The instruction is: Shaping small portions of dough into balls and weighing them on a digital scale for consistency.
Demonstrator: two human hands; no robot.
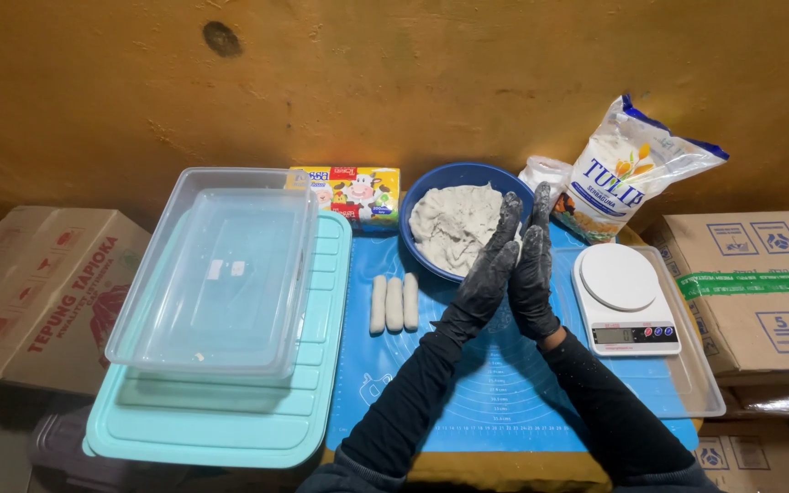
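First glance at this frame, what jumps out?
The left hand and right hand, both in dark flour-dusted gloves, pressed palm to palm at centre over the blue mat. Just behind them sits a blue bowl of pale dough, with three rolled dough sticks lying side by side on the mat to its left. A clear plastic container on a turquoise lid fills the left; a white kitchen scale sits right.

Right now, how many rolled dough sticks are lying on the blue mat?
3. The dough sticks lie side by side on the blue mat, just left of the gloved hands, below the blue bowl. Another may be hidden between the palms.
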